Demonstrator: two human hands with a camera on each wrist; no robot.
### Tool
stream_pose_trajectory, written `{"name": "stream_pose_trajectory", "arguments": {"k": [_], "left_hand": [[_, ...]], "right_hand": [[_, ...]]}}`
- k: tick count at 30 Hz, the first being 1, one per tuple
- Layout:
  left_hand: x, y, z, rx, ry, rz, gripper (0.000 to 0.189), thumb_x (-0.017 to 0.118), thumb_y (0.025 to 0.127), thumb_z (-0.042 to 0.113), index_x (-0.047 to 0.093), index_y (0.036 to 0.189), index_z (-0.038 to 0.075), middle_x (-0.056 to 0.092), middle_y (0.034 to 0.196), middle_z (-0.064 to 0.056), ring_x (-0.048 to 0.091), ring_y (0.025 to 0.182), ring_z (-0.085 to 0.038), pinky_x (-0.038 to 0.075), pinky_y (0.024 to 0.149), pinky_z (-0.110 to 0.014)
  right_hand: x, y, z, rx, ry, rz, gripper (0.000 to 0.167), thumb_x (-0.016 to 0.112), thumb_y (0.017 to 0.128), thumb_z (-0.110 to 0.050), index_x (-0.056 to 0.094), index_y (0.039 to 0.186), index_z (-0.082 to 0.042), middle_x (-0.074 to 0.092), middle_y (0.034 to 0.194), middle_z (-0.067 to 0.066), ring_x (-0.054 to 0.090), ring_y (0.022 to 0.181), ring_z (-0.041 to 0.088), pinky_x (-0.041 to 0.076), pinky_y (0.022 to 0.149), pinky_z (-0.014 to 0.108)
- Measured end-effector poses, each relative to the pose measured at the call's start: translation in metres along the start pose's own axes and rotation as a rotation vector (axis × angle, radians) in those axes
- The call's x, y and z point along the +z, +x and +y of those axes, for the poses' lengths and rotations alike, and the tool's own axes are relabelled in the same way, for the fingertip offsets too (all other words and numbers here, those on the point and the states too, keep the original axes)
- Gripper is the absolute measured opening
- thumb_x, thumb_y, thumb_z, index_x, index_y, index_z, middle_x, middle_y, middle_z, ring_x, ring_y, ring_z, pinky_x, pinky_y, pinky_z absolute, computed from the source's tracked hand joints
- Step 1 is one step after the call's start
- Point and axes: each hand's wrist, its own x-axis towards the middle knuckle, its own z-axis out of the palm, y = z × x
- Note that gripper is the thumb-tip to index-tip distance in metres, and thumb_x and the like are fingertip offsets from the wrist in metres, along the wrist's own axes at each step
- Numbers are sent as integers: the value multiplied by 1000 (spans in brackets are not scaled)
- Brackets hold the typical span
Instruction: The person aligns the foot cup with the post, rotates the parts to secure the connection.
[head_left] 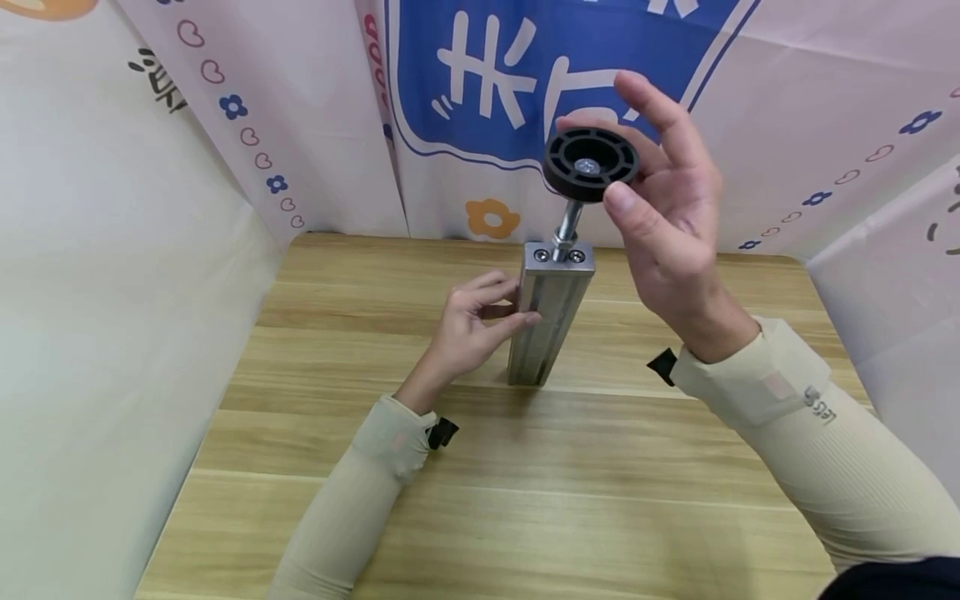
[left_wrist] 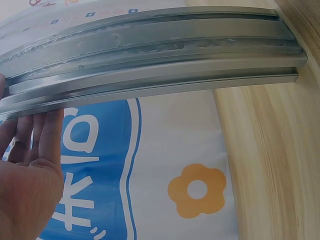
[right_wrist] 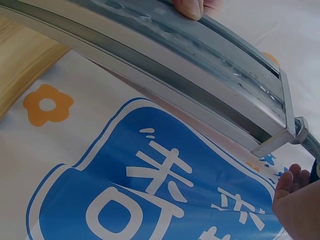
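Note:
A silver aluminium profile stands upright on the table. Its top end plate carries two screws. Out of that plate rises a threaded rod with a nut, topped by a black round levelling foot. My left hand grips the profile's upper part, thumb on the near face and fingers round the far side. At the foot, my right hand has its thumb at the rim and a finger behind the disc, holding it between them, while another finger points up free. The left wrist view shows grooves along the profile.
The wood-grain table meets a printed cloth backdrop with a blue panel and an orange flower. White cloth walls stand at both sides. Beige sleeves cover both forearms, each with a small black piece at the wrist.

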Motion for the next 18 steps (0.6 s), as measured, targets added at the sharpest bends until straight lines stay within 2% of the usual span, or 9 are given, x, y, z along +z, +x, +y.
{"name": "stream_pose_trajectory", "arguments": {"k": [6, 9, 13, 18], "left_hand": [[0, 0, 0, 5, 1, -7, 40, 78, 88, -9, 69, 127, -12, 68, 105, -23, 68, 92, -12, 69, 87, -35], [0, 1, 0, 2, 5, -10, 39, 77, 88, -10, 69, 127, -12, 68, 105, -23, 68, 93, -12, 69, 87, -35], [-1, 0, 0, -6, 10, -14, 40, 77, 89, -10, 69, 128, -11, 68, 107, -23, 69, 94, -12, 69, 88, -35], [-1, 0, 0, -13, 12, -16, 41, 77, 89, -10, 68, 129, -11, 69, 109, -23, 69, 95, -12, 69, 88, -34]], "right_hand": [[0, 0, 0, 0, 19, 10, 60, 57, 91, 9, 42, 149, 7, 71, 126, 22, 70, 116, 32, 64, 103, 40], [0, 0, 0, -3, 5, 27, 62, 67, 91, 4, 43, 148, 8, 72, 124, 21, 71, 115, 32, 64, 103, 39], [-1, -1, -1, -9, -67, 55, 73, 82, 87, -8, 45, 148, 7, 72, 123, 18, 71, 114, 30, 63, 104, 35], [0, -1, -1, -16, -126, 79, 77, 88, 84, -12, 47, 146, 7, 71, 122, 16, 70, 112, 30, 62, 102, 32]]}}
